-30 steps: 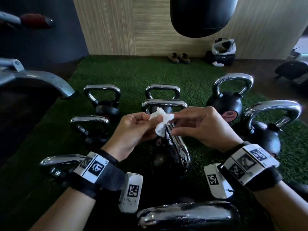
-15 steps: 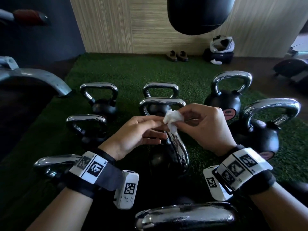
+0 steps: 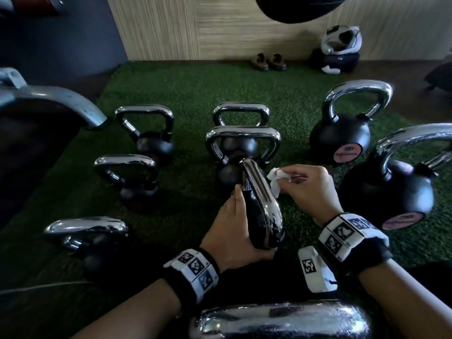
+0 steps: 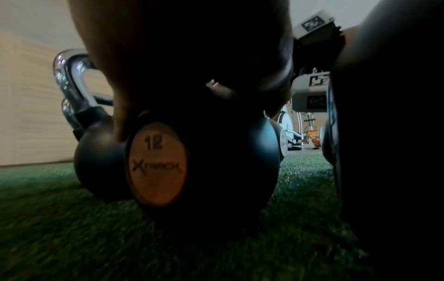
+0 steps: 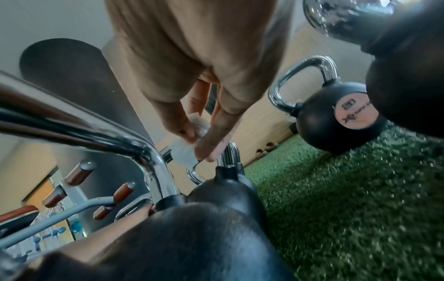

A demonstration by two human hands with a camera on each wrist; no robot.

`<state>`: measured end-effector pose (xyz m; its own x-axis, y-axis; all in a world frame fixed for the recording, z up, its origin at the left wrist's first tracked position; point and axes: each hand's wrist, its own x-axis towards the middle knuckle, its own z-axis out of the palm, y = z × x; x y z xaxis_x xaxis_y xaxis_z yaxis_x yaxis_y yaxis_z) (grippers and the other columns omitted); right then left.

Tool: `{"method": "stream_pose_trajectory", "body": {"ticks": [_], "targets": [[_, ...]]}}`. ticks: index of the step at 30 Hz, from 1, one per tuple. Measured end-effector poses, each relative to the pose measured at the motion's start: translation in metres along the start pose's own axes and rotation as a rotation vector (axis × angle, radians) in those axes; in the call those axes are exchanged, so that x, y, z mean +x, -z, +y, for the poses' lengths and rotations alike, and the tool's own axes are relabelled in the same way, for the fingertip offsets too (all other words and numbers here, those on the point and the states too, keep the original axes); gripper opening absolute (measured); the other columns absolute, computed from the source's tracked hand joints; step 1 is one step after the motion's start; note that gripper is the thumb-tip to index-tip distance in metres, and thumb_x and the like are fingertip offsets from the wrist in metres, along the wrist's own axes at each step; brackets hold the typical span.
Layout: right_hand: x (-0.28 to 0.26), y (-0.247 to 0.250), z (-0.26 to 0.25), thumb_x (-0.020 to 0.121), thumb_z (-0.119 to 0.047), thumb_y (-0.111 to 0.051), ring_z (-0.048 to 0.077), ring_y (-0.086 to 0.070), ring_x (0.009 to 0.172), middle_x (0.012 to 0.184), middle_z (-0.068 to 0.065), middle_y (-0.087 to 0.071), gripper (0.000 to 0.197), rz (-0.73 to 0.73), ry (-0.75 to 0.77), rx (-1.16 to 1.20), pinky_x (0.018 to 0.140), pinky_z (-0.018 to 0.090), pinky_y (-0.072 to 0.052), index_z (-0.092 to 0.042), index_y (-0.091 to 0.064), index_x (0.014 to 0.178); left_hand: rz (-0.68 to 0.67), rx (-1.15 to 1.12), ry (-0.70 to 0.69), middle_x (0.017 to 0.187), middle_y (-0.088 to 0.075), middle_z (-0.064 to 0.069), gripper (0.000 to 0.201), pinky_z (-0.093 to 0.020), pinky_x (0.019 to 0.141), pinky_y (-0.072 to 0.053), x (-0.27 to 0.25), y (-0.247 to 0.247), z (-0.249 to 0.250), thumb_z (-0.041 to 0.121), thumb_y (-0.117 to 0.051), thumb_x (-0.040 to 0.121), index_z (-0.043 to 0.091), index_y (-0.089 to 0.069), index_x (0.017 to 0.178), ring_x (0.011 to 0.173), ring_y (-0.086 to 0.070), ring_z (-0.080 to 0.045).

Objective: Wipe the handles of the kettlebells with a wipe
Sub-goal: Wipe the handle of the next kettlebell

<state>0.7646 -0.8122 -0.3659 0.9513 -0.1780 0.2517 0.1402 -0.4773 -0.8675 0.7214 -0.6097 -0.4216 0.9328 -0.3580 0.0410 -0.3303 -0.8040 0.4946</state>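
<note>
A: Status of L hand?

B: L hand was wrapped round the near end of the chrome handle of the centre kettlebell; fingers curled under, thumb along the left side. Kettlebell stood on the turf, mid-mat, handle running front to back. Disc on its body read "12" in the L wrist view.

A: R hand?

B: R hand's grip was pinched on the wipe, thumb against fingertips. Wipe was crumpled, white, just beside the handle's right side, near its far end. Contact w/ chrome: cannot tell.

A: Surroundings?

B: Other kettlebells on the turf: two behind the centre one, three along the left edge, two larger ones w/ pink discs at the right edge. One more chrome handle at the near edge. A pair of shoes and a helmet lay by the far wall; a dark bag hung above.
</note>
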Motion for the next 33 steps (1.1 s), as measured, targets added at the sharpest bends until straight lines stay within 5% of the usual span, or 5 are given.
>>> {"method": "stream_pose_trajectory", "body": {"ticks": [10, 14, 22, 27, 33], "targets": [[0.007, -0.036, 0.009, 0.076, -0.02, -0.088, 0.015, -0.078, 0.075, 0.08, -0.005, -0.079, 0.018, -0.059, -0.126, 0.146, 0.079, 0.041, -0.065, -0.02, -0.083, 0.093, -0.066, -0.108, -0.275, 0.143, -0.05, 0.001, 0.119, -0.029, 0.116, -0.039, 0.019, 0.031, -0.029, 0.067, -0.081, 0.055, 0.007, -0.04, 0.15, 0.132, -0.052, -0.017], [0.007, -0.036, 0.009, 0.08, -0.026, -0.086, -0.009, -0.063, 0.065, 0.071, -0.018, -0.068, 0.023, -0.08, -0.066, -0.043, 0.064, 0.005, -0.05, -0.018, -0.082, 0.101, -0.026, -0.229, -0.321, 0.145, -0.046, 0.006, 0.117, -0.027, 0.119, -0.034, 0.015, 0.031, -0.025, 0.039, -0.099, 0.055, 0.011, -0.036, 0.15, 0.137, -0.048, -0.018], [0.024, -0.031, -0.006, 0.08, -0.021, -0.086, 0.002, -0.07, 0.08, 0.09, -0.008, -0.079, 0.021, 0.085, 0.076, 0.057, 0.077, 0.024, -0.057, -0.019, -0.083, 0.1, -0.023, -0.274, -0.27, 0.158, -0.04, 0.003, 0.127, -0.04, 0.122, -0.034, 0.011, 0.033, -0.015, 0.047, -0.099, 0.052, 0.033, -0.024, 0.153, 0.146, -0.04, -0.017], [0.019, -0.035, 0.006, 0.077, -0.021, -0.088, -0.005, -0.064, 0.074, 0.087, -0.009, -0.076, 0.027, -0.024, 0.017, -0.01, 0.068, 0.0, -0.043, -0.017, -0.082, 0.103, 0.003, -0.284, -0.282, 0.15, -0.05, -0.004, 0.111, -0.047, 0.116, -0.042, 0.011, 0.036, -0.011, 0.062, -0.084, 0.055, 0.033, -0.028, 0.146, 0.139, -0.05, -0.025], [0.018, -0.025, -0.007, 0.082, -0.006, -0.082, 0.002, -0.072, 0.086, 0.097, -0.002, -0.079, 0.022, 0.071, 0.229, 0.076, 0.08, 0.013, -0.055, -0.012, -0.082, 0.103, -0.01, -0.252, -0.229, 0.138, -0.047, 0.016, 0.113, -0.02, 0.115, -0.036, 0.013, 0.033, -0.018, 0.047, -0.1, 0.051, 0.038, -0.031, 0.14, 0.132, -0.049, -0.009]]}}
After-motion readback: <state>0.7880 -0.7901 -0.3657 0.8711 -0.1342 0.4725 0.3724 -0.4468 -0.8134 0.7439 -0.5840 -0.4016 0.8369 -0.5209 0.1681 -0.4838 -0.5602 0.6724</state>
